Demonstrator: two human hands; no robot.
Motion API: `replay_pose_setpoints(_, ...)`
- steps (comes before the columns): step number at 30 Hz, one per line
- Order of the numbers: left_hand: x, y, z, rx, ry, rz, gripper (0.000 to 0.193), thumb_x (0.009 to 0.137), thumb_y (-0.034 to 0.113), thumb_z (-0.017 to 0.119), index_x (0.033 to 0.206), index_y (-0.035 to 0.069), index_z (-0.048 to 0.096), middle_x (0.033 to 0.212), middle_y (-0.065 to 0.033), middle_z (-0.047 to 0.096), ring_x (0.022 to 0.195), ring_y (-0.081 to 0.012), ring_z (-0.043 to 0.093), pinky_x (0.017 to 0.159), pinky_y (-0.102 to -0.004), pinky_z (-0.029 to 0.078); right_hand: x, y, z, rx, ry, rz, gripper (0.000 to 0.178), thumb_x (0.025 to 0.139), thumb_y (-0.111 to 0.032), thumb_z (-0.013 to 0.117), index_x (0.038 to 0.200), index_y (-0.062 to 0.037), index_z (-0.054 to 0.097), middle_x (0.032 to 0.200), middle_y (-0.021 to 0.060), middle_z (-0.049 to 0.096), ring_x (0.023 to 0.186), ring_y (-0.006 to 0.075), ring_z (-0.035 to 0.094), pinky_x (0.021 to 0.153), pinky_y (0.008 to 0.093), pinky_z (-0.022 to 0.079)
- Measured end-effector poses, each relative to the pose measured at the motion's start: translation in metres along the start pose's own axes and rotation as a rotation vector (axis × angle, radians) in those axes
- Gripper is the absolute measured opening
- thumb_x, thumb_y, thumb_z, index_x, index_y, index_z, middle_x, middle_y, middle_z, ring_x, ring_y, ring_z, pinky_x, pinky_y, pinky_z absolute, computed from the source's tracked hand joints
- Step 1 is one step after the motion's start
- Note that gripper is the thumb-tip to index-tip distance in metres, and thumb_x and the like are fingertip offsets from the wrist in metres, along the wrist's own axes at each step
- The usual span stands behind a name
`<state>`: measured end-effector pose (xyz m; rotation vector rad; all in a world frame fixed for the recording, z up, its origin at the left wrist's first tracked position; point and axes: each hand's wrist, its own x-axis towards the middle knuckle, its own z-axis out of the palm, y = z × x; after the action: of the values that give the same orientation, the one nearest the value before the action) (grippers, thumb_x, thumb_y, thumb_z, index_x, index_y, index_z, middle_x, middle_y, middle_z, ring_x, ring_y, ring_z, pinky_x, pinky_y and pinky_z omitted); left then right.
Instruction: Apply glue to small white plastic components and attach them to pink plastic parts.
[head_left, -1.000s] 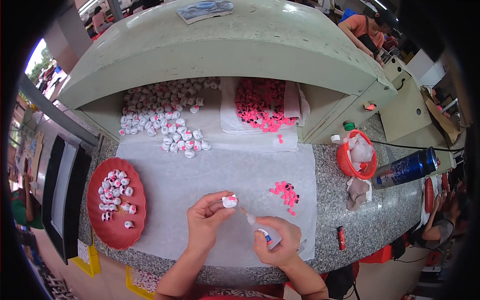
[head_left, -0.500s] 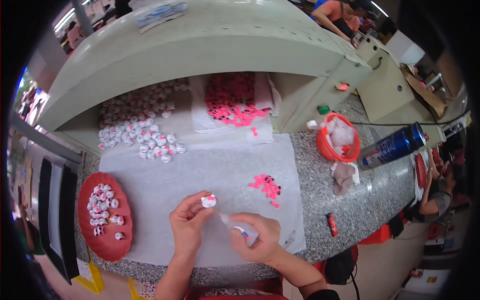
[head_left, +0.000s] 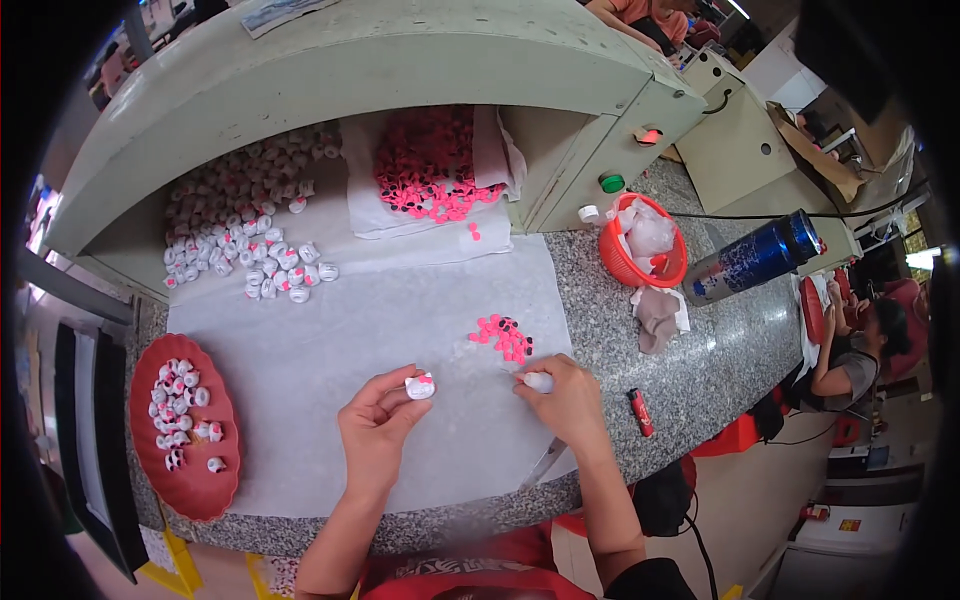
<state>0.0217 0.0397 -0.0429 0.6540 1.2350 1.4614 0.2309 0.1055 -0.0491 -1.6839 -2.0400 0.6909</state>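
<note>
Between the thumb and fingers of my left hand (head_left: pixel 375 430) is a small white figure piece (head_left: pixel 419 387) with pink and dark markings. My right hand (head_left: pixel 572 405) is closed around a small whitish squeeze bottle (head_left: pixel 538 382), mostly hidden by the fingers; its thin tip points left. Just beyond the bottle lies a loose heap of small pink pieces (head_left: pixel 503 338), some dark-topped. Both hands are over a white sheet (head_left: pixel 300 400). At the left, a red scalloped tray (head_left: pixel 205 488) carries several similar white pieces.
Under the pale booth (head_left: pixel 400 75) sit many white pieces (head_left: pixel 240 245) and a pink heap (head_left: pixel 430 165) on cloth. To the right are a red basket (head_left: pixel 612 262) with plastic bags, a grey rag (head_left: pixel 657 320), a blue bottle (head_left: pixel 755 258) and a red tube (head_left: pixel 640 413). People sit farther off.
My right hand has moved right with the squeeze bottle, away from the white piece and closer to the pink heap. My left hand still holds the piece. The whole view has shifted slightly.
</note>
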Motion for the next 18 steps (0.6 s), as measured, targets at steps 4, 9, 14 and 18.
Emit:
replay_pose_setpoints(4, -0.003, -0.006, 0.003, 0.016, -0.021, 0.004, 0.033, 0.073, -0.012, 0.056, 0.105, -0.003, 0.054, 0.094, -0.0097, 0.061, 0.087, -0.0167, 0.061, 0.074, -0.0246, 0.049, 0.001, 0.008, -0.009, -0.070, -0.015, -0.128, 0.011, 0.067, -0.008, 0.067, 0.074, -0.0025, 0.060, 0.069, 0.0057, 0.061, 0.066, 0.0134, 0.059, 0.059, 0.0273, 0.046)
replay_pose_setpoints(9, -0.002, -0.009, 0.002, 0.002, -0.038, 0.058, 0.031, 0.074, -0.012, 0.056, 0.103, -0.001, 0.056, 0.094, -0.0081, 0.060, 0.085, -0.0134, 0.060, 0.074, -0.0226, 0.049, 0.000, -0.025, -0.002, 0.332, -0.006, -0.077, 0.010, 0.067, -0.004, 0.067, 0.076, -0.0033, 0.063, 0.071, 0.0053, 0.061, 0.065, 0.0123, 0.058, 0.059, 0.0238, 0.045)
replay_pose_setpoints(14, -0.002, -0.018, 0.005, 0.076, 0.006, 0.216, 0.033, 0.072, -0.013, 0.057, 0.102, 0.001, 0.057, 0.097, -0.0087, 0.057, 0.086, -0.0139, 0.059, 0.076, -0.0240, 0.051, 0.005, -0.069, 0.005, 0.526, -0.242, -0.288, 0.016, 0.064, -0.002, 0.069, 0.079, -0.0026, 0.062, 0.076, 0.0090, 0.063, 0.066, 0.0183, 0.062, 0.061, 0.0264, 0.048)
replay_pose_setpoints(18, -0.001, -0.016, 0.003, 0.285, -0.057, 0.319, 0.034, 0.072, -0.016, 0.055, 0.103, -0.002, 0.056, 0.104, -0.0116, 0.051, 0.093, -0.0180, 0.057, 0.079, -0.0253, 0.050, 0.005, -0.067, 0.014, 0.560, -0.278, -0.250, 0.013, 0.067, -0.003, 0.069, 0.078, -0.0010, 0.061, 0.072, 0.0079, 0.063, 0.064, 0.0149, 0.061, 0.060, 0.0250, 0.047)
